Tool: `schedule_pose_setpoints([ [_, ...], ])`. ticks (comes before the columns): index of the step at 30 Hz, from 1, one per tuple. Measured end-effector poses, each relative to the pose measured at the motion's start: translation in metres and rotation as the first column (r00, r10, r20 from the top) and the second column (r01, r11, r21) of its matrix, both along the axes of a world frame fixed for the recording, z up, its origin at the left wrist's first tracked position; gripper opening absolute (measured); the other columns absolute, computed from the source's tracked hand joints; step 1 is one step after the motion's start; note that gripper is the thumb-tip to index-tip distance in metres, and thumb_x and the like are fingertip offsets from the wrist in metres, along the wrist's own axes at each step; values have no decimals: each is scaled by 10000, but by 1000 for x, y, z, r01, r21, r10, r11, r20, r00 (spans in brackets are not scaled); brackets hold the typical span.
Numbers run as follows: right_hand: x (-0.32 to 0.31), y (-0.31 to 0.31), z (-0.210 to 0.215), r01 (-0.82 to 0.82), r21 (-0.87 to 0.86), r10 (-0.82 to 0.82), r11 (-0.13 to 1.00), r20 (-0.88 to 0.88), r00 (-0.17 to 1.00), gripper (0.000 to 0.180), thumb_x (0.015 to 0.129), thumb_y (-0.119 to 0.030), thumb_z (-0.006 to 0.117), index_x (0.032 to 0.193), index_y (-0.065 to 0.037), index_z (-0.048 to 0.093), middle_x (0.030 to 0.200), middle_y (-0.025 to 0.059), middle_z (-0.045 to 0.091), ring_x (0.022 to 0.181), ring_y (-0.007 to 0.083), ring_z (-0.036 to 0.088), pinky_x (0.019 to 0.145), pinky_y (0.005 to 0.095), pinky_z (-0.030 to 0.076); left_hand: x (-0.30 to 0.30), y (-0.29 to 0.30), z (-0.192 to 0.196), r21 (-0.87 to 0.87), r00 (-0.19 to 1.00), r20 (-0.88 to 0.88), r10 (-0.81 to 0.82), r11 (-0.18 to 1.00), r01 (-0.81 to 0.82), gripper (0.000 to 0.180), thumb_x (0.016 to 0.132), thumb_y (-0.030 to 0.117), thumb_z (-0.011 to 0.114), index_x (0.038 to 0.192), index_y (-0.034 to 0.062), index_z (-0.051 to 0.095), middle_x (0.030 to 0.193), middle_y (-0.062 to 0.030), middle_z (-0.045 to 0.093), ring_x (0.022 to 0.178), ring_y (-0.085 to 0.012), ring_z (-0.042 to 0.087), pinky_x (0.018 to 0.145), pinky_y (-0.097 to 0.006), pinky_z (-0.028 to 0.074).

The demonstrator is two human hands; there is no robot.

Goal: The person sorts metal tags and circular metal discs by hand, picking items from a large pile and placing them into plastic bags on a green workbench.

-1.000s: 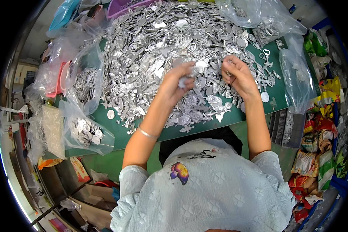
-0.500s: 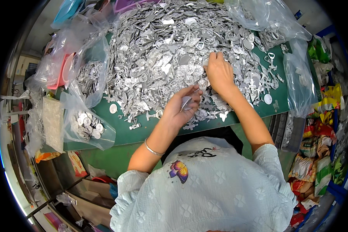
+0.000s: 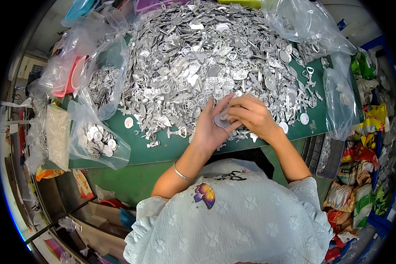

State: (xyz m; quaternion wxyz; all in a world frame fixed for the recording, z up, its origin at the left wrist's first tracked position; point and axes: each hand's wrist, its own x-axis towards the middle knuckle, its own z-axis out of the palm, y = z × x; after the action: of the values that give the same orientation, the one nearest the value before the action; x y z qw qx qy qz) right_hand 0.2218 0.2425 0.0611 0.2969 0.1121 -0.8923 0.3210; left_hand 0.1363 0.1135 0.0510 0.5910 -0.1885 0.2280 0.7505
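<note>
Left hand (image 3: 210, 128) palm up, fingers loosely spread, round grey disc (image 3: 221, 120) lying on it, center of frame. Right hand (image 3: 256, 117) just right of it, fingers bunched at the disc; cannot tell if they pinch it or another piece. Disc is in front of the big pile of metal pieces (image 3: 176, 66), on green table (image 3: 114, 127). Clear bag (image 3: 120, 154) with round pieces, left of frame; red scoop (image 3: 69, 79) above it. Purple bin (image 3: 156, 5), top edge.
</note>
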Motion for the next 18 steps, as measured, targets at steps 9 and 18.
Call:
schedule_pose_setpoints([
  [9, -36, 10, 1, 570, -79, -553, 818, 169, 816, 158, 800, -167, 602, 815, -10, 581, 815, 108, 554, 777, 276, 499, 683, 364, 392, -5, 2, -30, 254, 997, 37, -63, 966, 52, 175, 860, 148, 548, 992, 34, 567, 909, -94, 590, 851, -173, 570, 663, -283, 472],
  [18, -41, 25, -28, 595, -85, -582, 799, 138, 801, 161, 714, -140, 689, 752, -51, 560, 721, 68, 574, 727, 252, 511, 721, 372, 345, -74, 28, 5, -167, -595, -691, -409, 892, -419, 235, 765, 135, 642, 972, 24, 622, 813, -159, 620, 705, -268, 615, 573, -355, 468],
])
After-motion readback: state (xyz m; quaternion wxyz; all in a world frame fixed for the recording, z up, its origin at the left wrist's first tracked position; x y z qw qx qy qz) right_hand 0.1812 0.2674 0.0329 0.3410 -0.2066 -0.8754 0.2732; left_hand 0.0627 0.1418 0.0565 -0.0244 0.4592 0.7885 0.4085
